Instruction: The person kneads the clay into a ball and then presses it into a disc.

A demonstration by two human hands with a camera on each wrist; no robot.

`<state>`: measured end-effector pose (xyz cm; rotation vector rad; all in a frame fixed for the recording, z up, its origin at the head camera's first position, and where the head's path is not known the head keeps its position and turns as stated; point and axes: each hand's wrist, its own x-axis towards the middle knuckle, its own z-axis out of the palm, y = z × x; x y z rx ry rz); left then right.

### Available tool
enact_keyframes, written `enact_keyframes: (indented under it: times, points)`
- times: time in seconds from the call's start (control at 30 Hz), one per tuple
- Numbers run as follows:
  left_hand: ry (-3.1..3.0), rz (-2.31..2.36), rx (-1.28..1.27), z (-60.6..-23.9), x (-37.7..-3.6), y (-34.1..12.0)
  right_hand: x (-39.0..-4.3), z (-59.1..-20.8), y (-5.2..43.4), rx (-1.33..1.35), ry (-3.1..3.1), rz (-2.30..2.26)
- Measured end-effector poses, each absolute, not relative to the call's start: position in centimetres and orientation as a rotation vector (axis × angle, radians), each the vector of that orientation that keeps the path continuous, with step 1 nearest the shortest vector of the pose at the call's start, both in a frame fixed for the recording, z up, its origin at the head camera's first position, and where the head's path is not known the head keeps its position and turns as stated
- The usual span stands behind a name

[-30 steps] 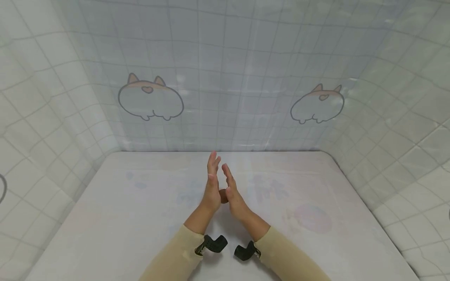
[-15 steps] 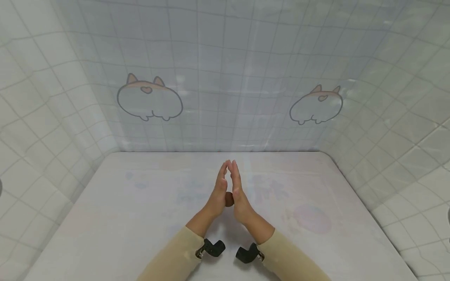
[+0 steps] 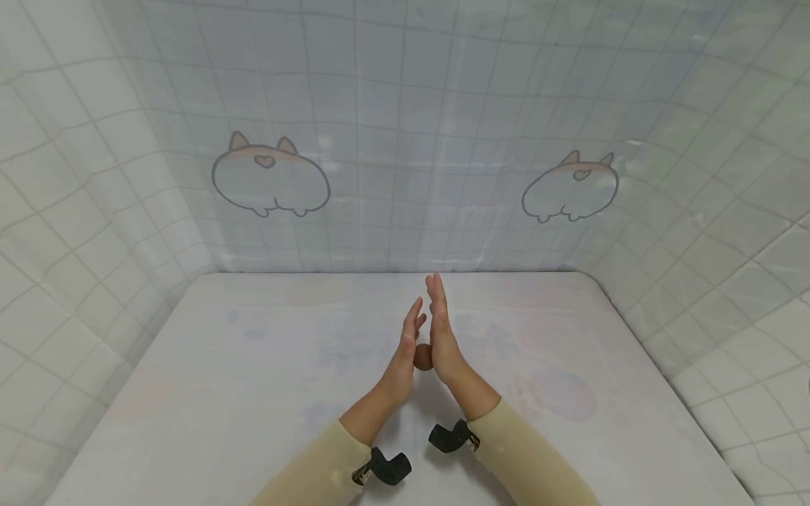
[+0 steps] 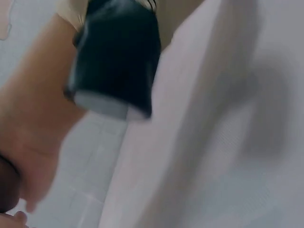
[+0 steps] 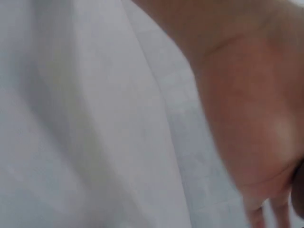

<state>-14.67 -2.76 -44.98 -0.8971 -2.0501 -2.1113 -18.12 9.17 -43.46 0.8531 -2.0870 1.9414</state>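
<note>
A person's left hand and right hand, fingers straight, press a small round brown lump between their palms above the middle of a pale printed surface. The right hand reaches farther than the left. Beige sleeves cover both forearms. A light tiled backdrop with cartoon animal drawings rises at the far edge.

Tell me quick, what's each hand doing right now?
Left hand: open, palm pressing the brown ball.
Right hand: open, palm pressing the ball's other side.
</note>
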Motion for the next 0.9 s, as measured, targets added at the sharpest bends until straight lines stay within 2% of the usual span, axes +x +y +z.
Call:
enact_keyframes:
  times: [0.23, 0.53, 0.73, 0.9]
  points:
    - [-1.895, -2.061, -0.931, -43.9, -14.7, -2.9, -18.6, -44.1, 8.8, 0.839, -2.137, 2.070]
    - [-1.976, -1.840, -0.806, -43.2, -15.9, -3.2, -17.6, -45.6, 7.9, 0.988, -2.079, 2.078]
    - [-2.047, -1.910, -0.671, -43.8, -16.7, -3.5, -16.6, -45.4, 7.8, 1.129, -1.989, 2.068]
    - [-2.112, -1.962, -0.622, -44.5, -16.8, -3.6, -16.5, -45.0, 8.0, 1.125, -1.917, 2.053]
